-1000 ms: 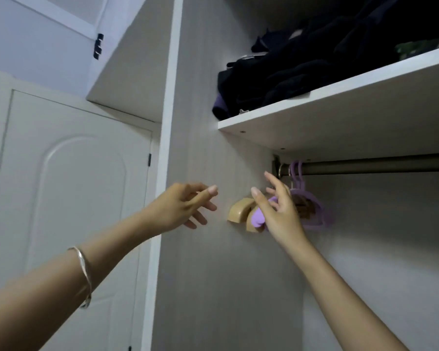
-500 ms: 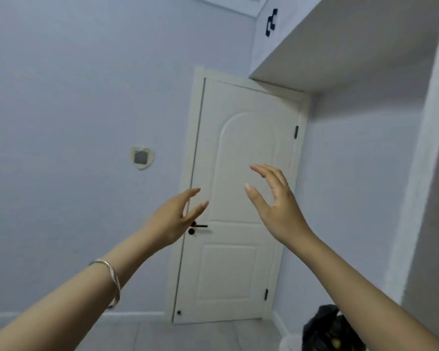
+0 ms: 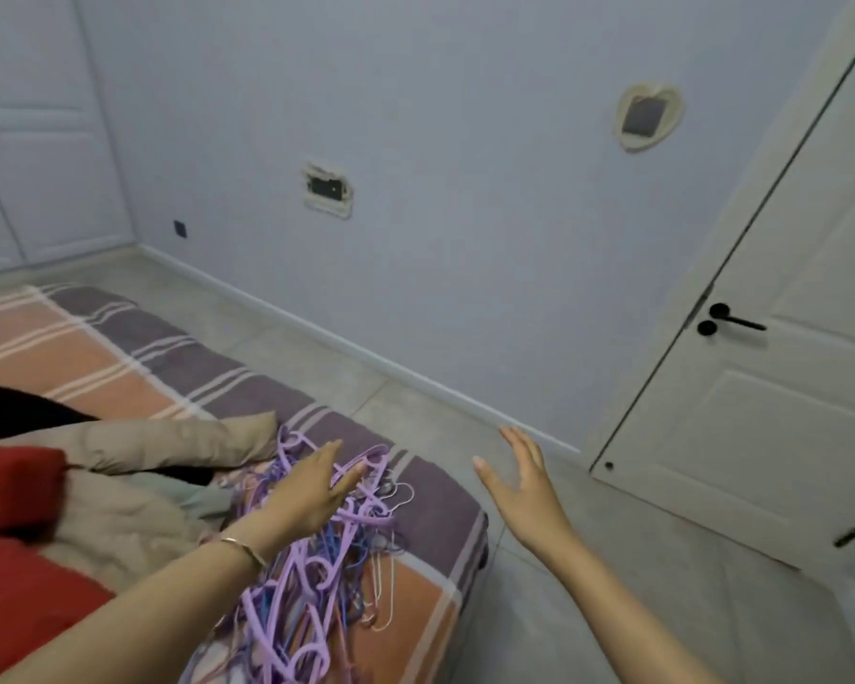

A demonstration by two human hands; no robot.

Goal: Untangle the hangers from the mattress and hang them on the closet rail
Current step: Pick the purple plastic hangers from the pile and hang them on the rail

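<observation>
Head view looks down on a large tangle of hangers, mostly purple with some blue and thin white ones threaded through, heaped near the corner of the striped mattress, just beside a crumpled beige cover and a red cloth. Judging by the size of the heap, most of the work is left: the pile looks thick and knotted, no hanger is separated out on the mattress, and neither hand carries one. The closet rail is not in sight from here, so how many hangers already hang on it cannot be told. The step in hand seems to be reaching in for the next hanger to pull free. The left hand, with a thin bracelet at the wrist, stretches forward over the top of the heap with its fingers straight and close together, palm turned down and inward; it lies over the upper hangers, but whether the fingertips actually touch them cannot be told. The right hand is held out at about the same height, well apart from the left, with fingers straight and slightly spread and the thumb out; it holds nothing and hovers off the mattress edge, above the tiled floor, with the white door beyond it. Both forearms reach out from the bottom of the picture, angled toward the heap.
</observation>
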